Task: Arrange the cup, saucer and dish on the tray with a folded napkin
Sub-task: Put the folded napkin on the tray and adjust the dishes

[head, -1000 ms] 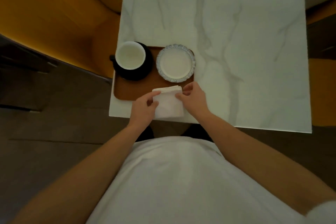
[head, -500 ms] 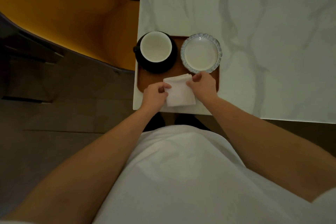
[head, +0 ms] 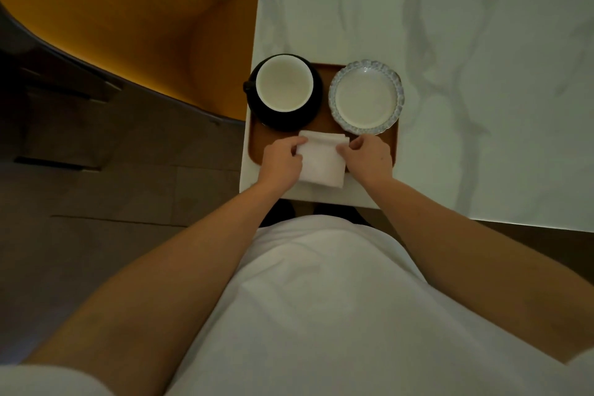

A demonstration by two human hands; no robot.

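- The bench (head: 450, 42) is a white slab with grey marble veins, filling the upper right of the view; an orange upholstered seat (head: 128, 26) sits off its left edge.
- The person's white shirt (head: 321, 299) fills the lower middle, with both bare forearms reaching forward over the near edge of the bench.
- The tray (head: 324, 100) — brown, with rounded corners — lies at the near left corner of the bench.
- The saucer (head: 316, 106), dark, sits on the tray's left half, and the cup (head: 284, 83), white inside, stands on it with its handle pointing left.
- The dish (head: 366, 98), pale with a scalloped rim, rests on the tray's right half, just beside the saucer.
- The napkin (head: 321, 159), white and folded into a rectangle, lies across the tray's near edge, its far end on the tray and its near end over the bench.
- The left hand (head: 281, 159) pinches the napkin's left edge, fingers closed on the cloth.
- The right hand (head: 369, 156) pinches the right edge in the same way — thumb and fingers clasped on the fold.
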